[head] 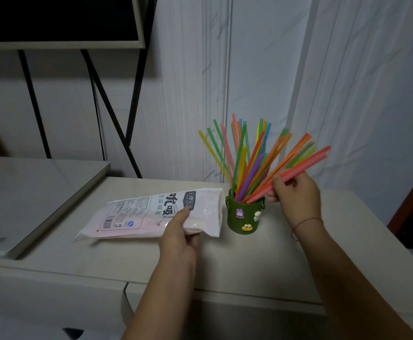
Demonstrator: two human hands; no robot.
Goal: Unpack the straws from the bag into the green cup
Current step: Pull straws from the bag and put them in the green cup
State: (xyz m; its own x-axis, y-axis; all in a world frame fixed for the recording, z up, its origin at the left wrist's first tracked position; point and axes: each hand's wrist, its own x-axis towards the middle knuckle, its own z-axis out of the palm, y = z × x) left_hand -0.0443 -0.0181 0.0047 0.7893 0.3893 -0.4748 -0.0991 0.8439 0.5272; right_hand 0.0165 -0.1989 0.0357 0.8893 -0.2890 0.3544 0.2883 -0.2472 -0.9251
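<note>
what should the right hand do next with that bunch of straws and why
Probably loosen the right hand and let its bunch of straws slide down into the green cup: their lower ends already reach the cup's mouth beside the straws standing there. The left hand grips the bag lying on the table.

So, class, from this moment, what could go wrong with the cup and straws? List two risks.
1. The green cup is small and the straws in it lean outward; pushing in the bundle that the right hand grips could tip it.
2. The left hand holds the bag, not the cup, so nothing steadies it.
</note>
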